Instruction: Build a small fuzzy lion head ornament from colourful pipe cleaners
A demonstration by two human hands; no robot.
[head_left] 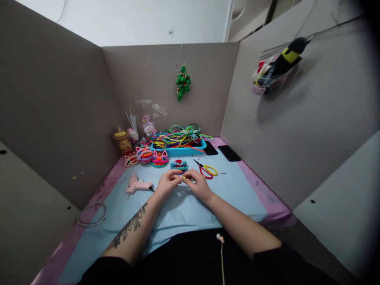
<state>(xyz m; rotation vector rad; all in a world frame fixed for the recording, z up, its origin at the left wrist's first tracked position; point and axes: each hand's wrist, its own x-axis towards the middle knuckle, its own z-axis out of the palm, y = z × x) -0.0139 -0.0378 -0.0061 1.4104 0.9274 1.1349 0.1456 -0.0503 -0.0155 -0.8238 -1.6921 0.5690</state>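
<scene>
Over the middle of the blue cloth, my left hand (168,183) and my right hand (198,186) meet at the fingertips. A small yellow-green piece (184,179) shows in the pinch of my right hand; its kind is too small to tell. My left thumb and fingers are pinched right beside it, and what they hold is hidden. Just beyond my fingers sits a teal and red fuzzy animal head (178,164). Red-and-yellow-handled scissors (208,170) lie to the right with their blades pointing away. A pink glue gun (139,185) lies left of my left hand.
A blue tray (178,151) heaped with colourful pipe cleaners (181,136) stands at the back. Several fuzzy animal heads (160,158) sit left of it, near a tan cup (122,140). Two dark phones (229,153) lie right. Grey partitions (166,87) enclose the table; a coil (92,213) lies front left.
</scene>
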